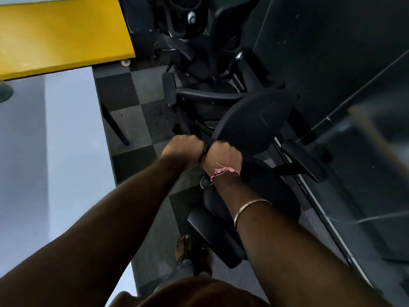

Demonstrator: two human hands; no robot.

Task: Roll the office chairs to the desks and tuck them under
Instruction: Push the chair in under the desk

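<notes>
A black office chair (pixel 252 122) stands right in front of me, its backrest top toward me and its seat and armrests below my arms. My left hand (pixel 184 149) and my right hand (pixel 223 155) sit side by side, both with fingers curled round the near left edge of the backrest. More black office chairs (pixel 199 63) stand packed in a row farther ahead. A white desk (pixel 55 140) runs along my left, and a yellow desk top (pixel 62 34) lies beyond it.
A dark panel or desk edge (pixel 332 52) lines the right side, with a blurred dark surface (pixel 376 151) near it. The aisle floor is grey-and-black checkered carpet (pixel 135 100). A desk leg (pixel 115 122) angles down at the white desk's edge. My feet (pixel 192 251) show below.
</notes>
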